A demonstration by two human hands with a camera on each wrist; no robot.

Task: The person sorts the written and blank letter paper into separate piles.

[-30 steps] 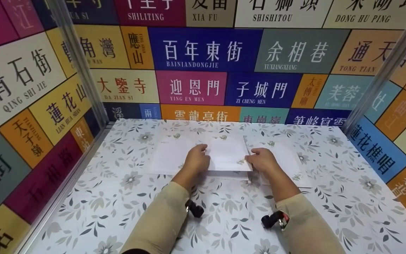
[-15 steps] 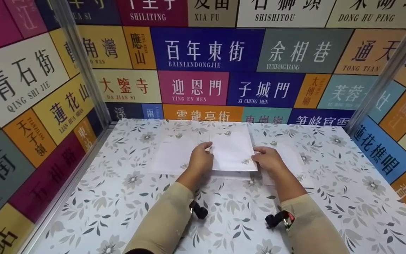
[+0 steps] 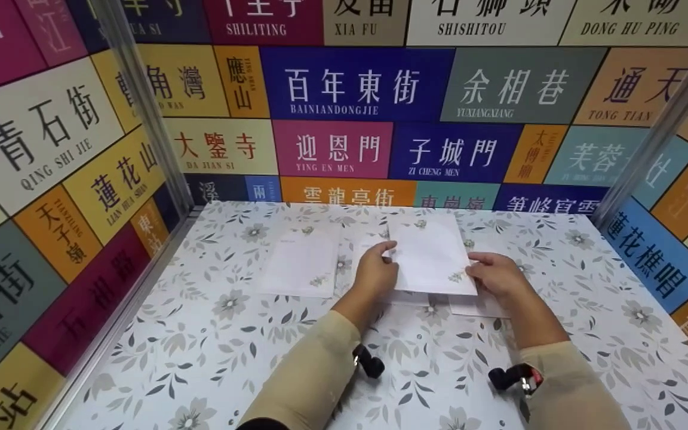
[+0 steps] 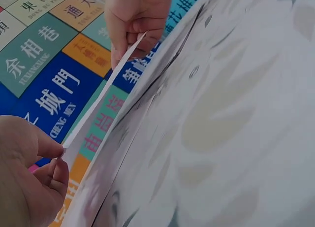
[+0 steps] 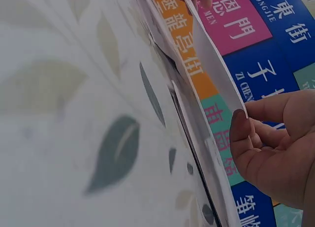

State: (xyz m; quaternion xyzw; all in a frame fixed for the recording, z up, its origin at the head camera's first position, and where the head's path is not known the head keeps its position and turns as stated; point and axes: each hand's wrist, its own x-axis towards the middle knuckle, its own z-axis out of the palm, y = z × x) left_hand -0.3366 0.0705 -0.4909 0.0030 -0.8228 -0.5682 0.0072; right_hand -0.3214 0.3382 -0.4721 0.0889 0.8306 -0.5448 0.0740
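Note:
A white sheet of paper with small floral prints at two corners is held up between both hands, above the table. My left hand pinches its left edge between thumb and fingers. At the opposite edge, my right hand pinches it in the same way. Both wrist views show the paper nearly edge-on, lifted off the surface. Below it lie similar sheets: a left sheet in full sight, a middle sheet mostly covered, and a right sheet partly hidden by the held paper and right hand.
A floral-patterned cloth covers the table. Walls with colourful Chinese place-name panels close off the back and both sides. Metal posts stand at the back corners. A small black camera is strapped to each sleeve.
Both hands have carried the held paper to the right and raised it a little, uncovering the left sheet and overlapping the right one more. The head view has shifted slightly.

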